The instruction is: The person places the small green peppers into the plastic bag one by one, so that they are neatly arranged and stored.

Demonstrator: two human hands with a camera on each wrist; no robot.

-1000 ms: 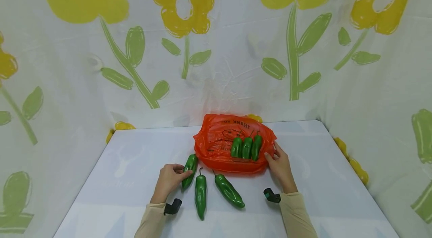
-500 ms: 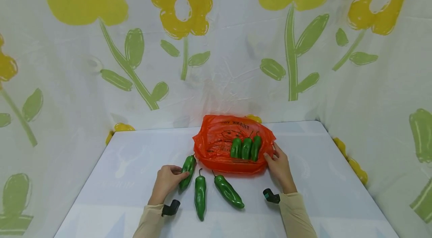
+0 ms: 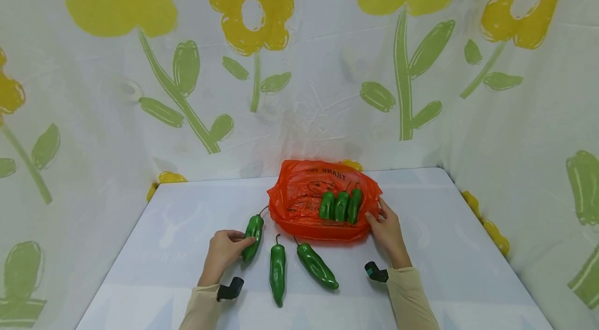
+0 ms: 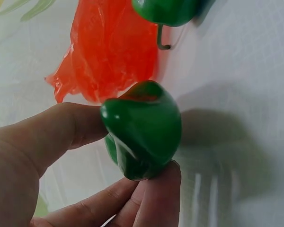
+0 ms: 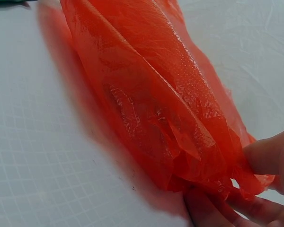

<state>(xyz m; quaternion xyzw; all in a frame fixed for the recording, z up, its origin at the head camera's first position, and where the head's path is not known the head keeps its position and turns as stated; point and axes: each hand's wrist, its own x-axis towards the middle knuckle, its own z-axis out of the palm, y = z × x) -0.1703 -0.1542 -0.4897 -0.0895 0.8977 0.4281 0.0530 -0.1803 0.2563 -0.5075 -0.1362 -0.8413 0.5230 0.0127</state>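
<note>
My left hand [image 3: 223, 251] pinches a long green pepper [image 3: 253, 236] between thumb and fingers, left of the bag. In the left wrist view that green pepper [image 4: 144, 130] shows end-on, the thumb on one side and fingertips beneath. An orange-red plastic bag [image 3: 299, 223] lies with its mouth toward me, and 3 green peppers [image 3: 341, 206] rest side by side in its right part. My right hand [image 3: 388, 231] grips the bag's right edge; in the right wrist view, thumb and fingers pinch the crumpled plastic [image 5: 199, 156].
Two more green peppers lie on the white table [image 3: 154, 257] in front of the bag: one nearly straight toward me [image 3: 278, 274], the other slanting right [image 3: 318, 266]. A flower-printed curtain [image 3: 323, 86] closes off the back and sides.
My left hand has shifted left with the pepper, farther from the bag, and the pepper's stem has come into view. The right hand keeps its grip on the bag's edge.
</note>
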